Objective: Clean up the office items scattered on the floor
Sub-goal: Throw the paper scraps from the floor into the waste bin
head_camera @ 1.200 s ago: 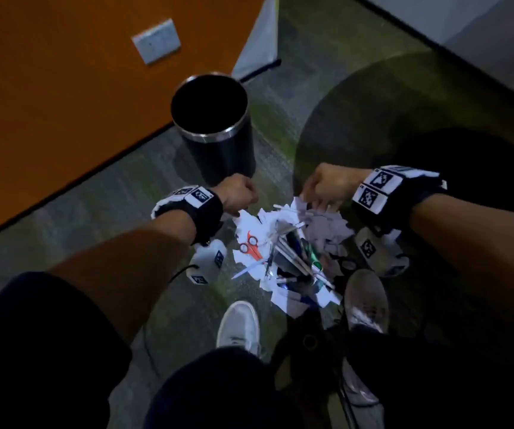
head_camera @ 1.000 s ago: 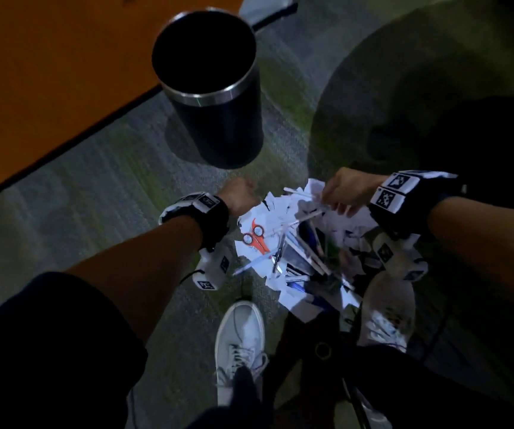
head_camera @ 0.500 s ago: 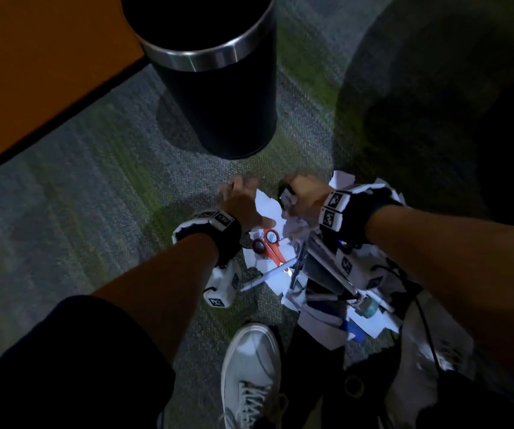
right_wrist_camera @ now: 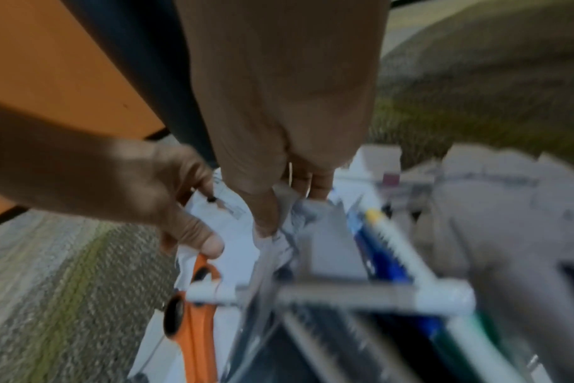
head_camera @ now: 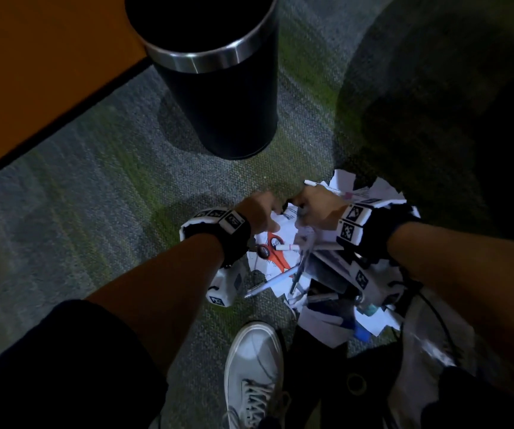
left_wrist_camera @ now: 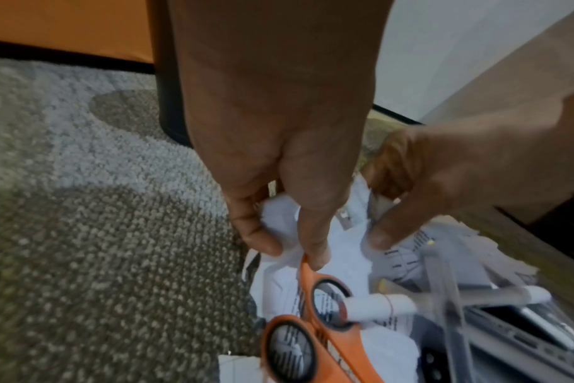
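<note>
A heap of torn white paper [head_camera: 370, 196], pens and orange-handled scissors [head_camera: 276, 255] lies on the carpet. Both hands meet at its far edge. My left hand [head_camera: 268, 216] pinches a crumpled white sheet [left_wrist_camera: 279, 225] between thumb and fingers, the thumb tip touching the scissors [left_wrist_camera: 311, 324]. My right hand [head_camera: 305, 209] sits close beside it, its fingers curled round bunched paper [right_wrist_camera: 279, 233]. A white pen [head_camera: 268, 284] and a white marker [head_camera: 286, 248] lie across the scissors. The right wrist view is blurred.
A black bin with a steel rim [head_camera: 206, 61] stands on the carpet just beyond the heap. An orange panel [head_camera: 33, 72] runs along the left. My white shoe [head_camera: 254, 366] is planted just in front of the heap, with a cable [head_camera: 435, 314] to the right.
My right hand has moved left across the heap to meet the left hand at its far edge. Both hands have closed on paper there. The view has dropped nearer the floor.
</note>
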`<state>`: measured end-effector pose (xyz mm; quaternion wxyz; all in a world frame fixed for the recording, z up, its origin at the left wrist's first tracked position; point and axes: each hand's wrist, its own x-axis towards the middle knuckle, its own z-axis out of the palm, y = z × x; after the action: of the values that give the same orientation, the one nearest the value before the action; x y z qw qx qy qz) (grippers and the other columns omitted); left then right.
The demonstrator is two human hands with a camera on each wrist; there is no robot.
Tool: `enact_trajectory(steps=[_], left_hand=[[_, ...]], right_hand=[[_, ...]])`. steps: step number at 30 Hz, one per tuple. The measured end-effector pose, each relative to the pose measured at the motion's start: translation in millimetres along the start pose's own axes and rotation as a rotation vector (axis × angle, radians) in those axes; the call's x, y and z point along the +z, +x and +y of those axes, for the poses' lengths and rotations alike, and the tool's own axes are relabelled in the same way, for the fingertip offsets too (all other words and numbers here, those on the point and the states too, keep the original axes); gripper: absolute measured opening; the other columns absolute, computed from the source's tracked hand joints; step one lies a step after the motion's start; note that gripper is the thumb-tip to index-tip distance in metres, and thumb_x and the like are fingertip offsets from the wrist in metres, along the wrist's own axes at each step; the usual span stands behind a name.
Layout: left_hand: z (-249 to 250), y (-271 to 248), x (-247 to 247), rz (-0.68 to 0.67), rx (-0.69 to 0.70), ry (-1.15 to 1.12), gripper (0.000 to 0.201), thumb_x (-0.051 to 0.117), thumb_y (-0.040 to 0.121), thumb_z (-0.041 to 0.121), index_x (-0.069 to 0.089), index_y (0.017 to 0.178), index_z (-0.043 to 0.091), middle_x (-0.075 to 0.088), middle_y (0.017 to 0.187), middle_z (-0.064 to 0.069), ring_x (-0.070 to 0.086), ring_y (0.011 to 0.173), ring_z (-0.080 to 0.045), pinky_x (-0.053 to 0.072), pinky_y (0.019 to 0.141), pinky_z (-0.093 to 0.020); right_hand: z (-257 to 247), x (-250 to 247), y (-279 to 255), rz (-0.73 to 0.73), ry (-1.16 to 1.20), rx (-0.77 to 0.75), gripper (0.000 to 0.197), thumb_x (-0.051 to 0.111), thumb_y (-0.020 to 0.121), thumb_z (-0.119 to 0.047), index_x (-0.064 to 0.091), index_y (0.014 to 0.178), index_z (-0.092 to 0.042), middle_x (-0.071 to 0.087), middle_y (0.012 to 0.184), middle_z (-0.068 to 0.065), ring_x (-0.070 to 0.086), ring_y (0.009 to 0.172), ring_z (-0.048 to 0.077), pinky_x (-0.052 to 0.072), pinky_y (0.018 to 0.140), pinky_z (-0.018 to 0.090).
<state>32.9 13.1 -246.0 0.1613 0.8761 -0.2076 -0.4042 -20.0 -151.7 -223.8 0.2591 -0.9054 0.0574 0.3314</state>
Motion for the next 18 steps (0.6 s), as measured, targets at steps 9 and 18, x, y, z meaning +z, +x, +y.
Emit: enact_trajectory(steps=[9, 18], left_hand=[[37.3, -35.6, -46.4, 0.093, 0.074, -0.187, 0.047, 0.073, 0.083, 0.035, 0.063, 0.121, 0.008, 0.059, 0.12, -0.019, 0.055, 0.116, -0.032, 0.044, 0.098, -0.037], [62.4, -110.4, -117.0, 0.292, 0.109, -0.103, 0.053, 0.063, 0.085, 0.047, 0.058, 0.13, 0.019, 0.058, 0.132, -0.009, 0.053, 0.124, -0.025, 0.043, 0.102, -0.037]], right_hand=[[1.3, -86.4, -43.7, 0.071, -0.029, -0.143, 0.016, 0.075, 0.076, -0.013, 0.07, 0.088, -0.003, 0.051, 0.063, 0.002, 0.044, 0.055, 0.013, 0.032, 0.051, 0.023], [8.0, -169.9, -103.0, 0.223, -0.004, -0.093, 0.033, 0.078, 0.08, -0.023, 0.073, 0.109, -0.008, 0.071, 0.102, 0.004, 0.065, 0.091, 0.02, 0.052, 0.08, 0.033]])
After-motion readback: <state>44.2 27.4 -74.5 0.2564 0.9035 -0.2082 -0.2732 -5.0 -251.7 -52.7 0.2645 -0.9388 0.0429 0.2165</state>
